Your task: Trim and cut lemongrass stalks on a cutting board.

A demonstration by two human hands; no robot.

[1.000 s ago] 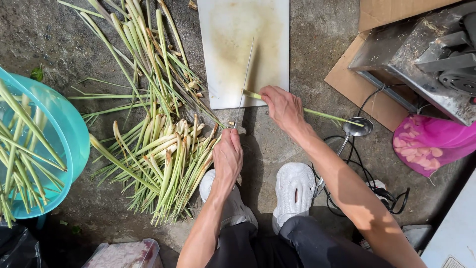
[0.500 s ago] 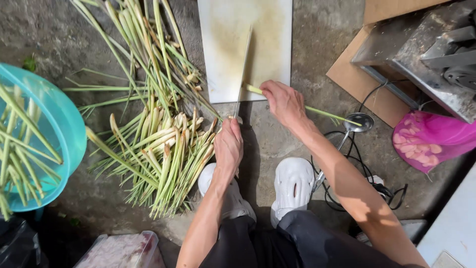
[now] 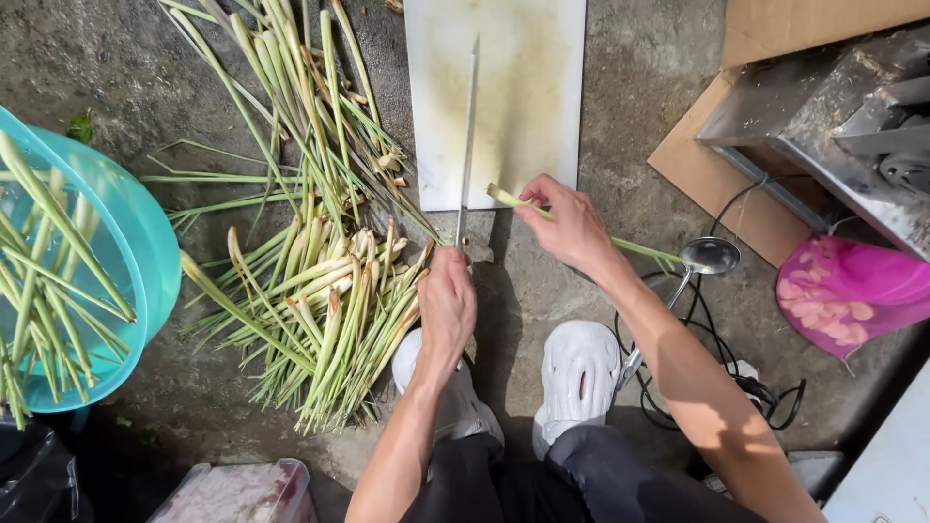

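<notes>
The left hand (image 3: 448, 308) is clamped on the handle of a long, thin-bladed steel knife (image 3: 468, 145), whose blade runs toward twelve o'clock with its edge standing over the pale rectangular plastic cutting board (image 3: 528, 87) on the concrete floor (image 3: 620, 107). The right hand (image 3: 570, 225), at about two o'clock from the left and a little apart from it, is closed around a single green lemongrass stalk (image 3: 506, 197); the stalk's cut pale end rests on the near edge of the board just beside the blade, and its leafy tail trails out toward four o'clock behind the wrist. At nine o'clock from the left hand lies a loose pile of green and cream lemongrass stalks (image 3: 310, 291), with longer ones fanning toward eleven o'clock. Farther out at nine o'clock a turquoise plastic basin (image 3: 145, 261) holds more stalks. Toward six o'clock are two white clogs (image 3: 578, 373). At three o'clock lie a metal ladle (image 3: 709, 255), a black cable (image 3: 765, 392) and a pink patterned plastic bag (image 3: 852, 291), with brown cardboard (image 3: 697, 165) beyond.
</notes>
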